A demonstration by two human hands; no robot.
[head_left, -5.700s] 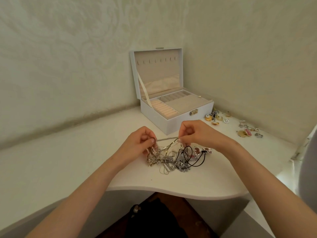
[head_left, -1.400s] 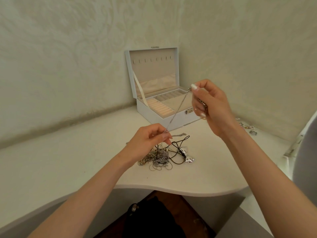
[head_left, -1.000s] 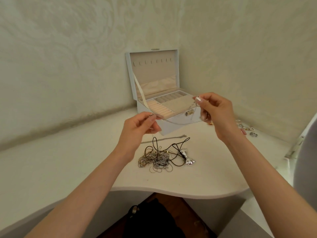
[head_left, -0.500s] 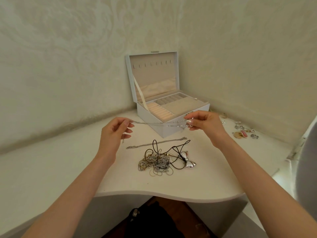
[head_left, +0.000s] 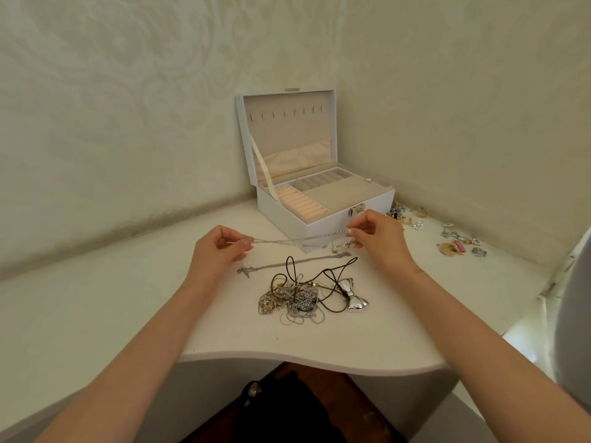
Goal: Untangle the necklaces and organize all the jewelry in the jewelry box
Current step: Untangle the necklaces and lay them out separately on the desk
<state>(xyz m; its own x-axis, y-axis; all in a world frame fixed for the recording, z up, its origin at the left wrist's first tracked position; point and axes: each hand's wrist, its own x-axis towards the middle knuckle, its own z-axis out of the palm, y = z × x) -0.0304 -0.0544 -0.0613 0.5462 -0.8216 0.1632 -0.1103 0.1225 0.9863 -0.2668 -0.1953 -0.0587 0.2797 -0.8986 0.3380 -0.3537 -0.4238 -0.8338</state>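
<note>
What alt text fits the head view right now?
The left hand and right hand pinch a thin silver chain stretched between them above a white table, before an open jewelry box. A tangled pile of necklaces lies nearer the person; small loose pieces lie at the right.

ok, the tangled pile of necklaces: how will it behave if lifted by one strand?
Likely floppy: the pile lies in limp loops. Probably comes up as one clump, since the black cord threads through it. The bow pendant would likely dangle.
</note>
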